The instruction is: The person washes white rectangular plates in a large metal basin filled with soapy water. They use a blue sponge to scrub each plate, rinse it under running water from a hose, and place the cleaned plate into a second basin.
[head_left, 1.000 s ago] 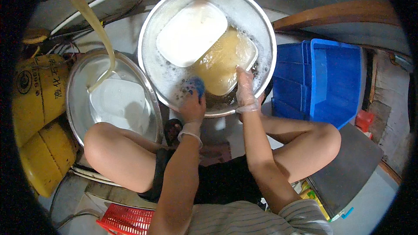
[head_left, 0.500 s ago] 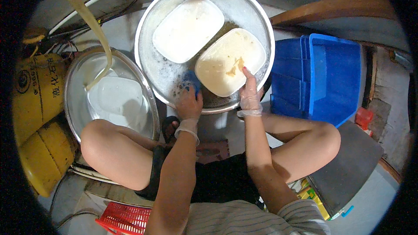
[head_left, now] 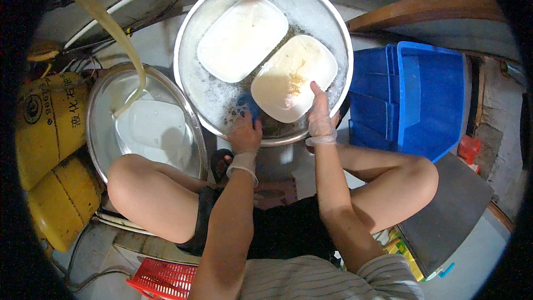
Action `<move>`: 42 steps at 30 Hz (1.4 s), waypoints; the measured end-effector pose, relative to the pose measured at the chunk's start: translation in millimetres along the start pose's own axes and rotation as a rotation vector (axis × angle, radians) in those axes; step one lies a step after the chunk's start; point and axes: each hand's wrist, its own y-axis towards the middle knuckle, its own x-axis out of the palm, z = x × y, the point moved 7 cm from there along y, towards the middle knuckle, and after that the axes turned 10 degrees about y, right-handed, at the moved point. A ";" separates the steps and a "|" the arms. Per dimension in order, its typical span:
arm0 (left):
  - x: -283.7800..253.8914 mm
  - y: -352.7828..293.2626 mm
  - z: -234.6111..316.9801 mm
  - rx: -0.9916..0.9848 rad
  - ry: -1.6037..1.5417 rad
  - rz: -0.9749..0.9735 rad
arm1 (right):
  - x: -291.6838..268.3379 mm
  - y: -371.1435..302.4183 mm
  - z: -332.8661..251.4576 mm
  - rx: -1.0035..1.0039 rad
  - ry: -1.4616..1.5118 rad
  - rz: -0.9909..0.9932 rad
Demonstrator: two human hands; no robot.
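Note:
Sudsy water fills a large round metal basin (head_left: 181, 33) in front of me. Inside lie two white plastic tubs. The nearer tub (head_left: 280, 69) is slightly tilted and has yellowish-brown food residue (head_left: 297, 80) with a little liquid; the farther tub (head_left: 243, 39) lies at the upper left. My right hand (head_left: 320, 114), in a clear thin glove, grips the nearer tub's right rim, thumb inside; its other fingers are mostly hidden. My left hand (head_left: 244, 134), gloved too, is at the basin's near edge, closed on a blue scrubber (head_left: 248, 103) partly in the suds.
A second metal basin (head_left: 202, 158) at the left holds water and a white tub (head_left: 158, 125), with a yellowish hose (head_left: 130, 50) running into it. Yellow gas cylinders (head_left: 50, 128) stand far left. Stacked blue crates (head_left: 430, 100) are at the right. A red basket (head_left: 164, 278) lies behind my left side.
The nearer tub has tilted a little, and liquid now gathers around the residue. My right thumb has drawn back from the residue to the rim. My left hand stays near the blue scrubber.

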 end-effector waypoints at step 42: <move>9.9 -0.2 -3.7 -0.007 -0.100 0.024 | 63.1 3.7 -89.6 -0.277 -0.098 -0.227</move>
